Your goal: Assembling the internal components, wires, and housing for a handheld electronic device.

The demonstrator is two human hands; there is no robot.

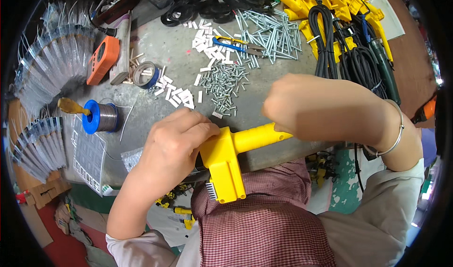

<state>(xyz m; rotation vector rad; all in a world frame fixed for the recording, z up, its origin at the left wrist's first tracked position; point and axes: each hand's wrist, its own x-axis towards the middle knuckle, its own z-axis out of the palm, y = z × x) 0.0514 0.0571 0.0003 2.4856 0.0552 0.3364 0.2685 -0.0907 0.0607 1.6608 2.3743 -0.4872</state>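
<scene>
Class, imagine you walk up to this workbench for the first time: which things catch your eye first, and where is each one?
First comes the bright yellow plastic part at the near table edge, gripped by the left hand at its block end and the right hand at its tube end. Behind the hands, a scatter of small screws lies mid-table, and a heap of yellow parts with black cables fills the far right.

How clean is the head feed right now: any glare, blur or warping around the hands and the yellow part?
Head view: even, soft light, no harsh glare on the yellow plastic part; left hand and right hand reasonably sharp; fisheye bends the grey table edge, and black vignette fills the corners; rim detail is smeared.
</scene>
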